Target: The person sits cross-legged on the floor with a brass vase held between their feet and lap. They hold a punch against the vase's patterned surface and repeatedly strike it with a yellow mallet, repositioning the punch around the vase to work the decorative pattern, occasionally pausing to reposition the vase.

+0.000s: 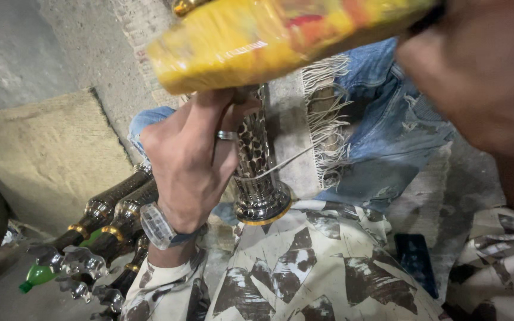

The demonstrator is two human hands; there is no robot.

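My left hand (193,157), with a ring and a clear wristwatch, grips the upper part of a silver hammered-metal stem (258,172) with a gold-rimmed round base. The stem stands on my patterned trouser leg (322,267). A thin wire (290,159) runs across it. My right hand (465,77), blurred and close to the camera, holds one end of a yellow plastic-wrapped bundle (269,35) above the stem.
Several dark metal stems (117,214) with gold rings and crystal-like ends lie at the lower left beside a green plastic bottle (40,274). A burlap sack (43,154) lies on the concrete floor. Another person's frayed blue jeans (382,131) are ahead. A dark phone (416,257) rests near my knee.
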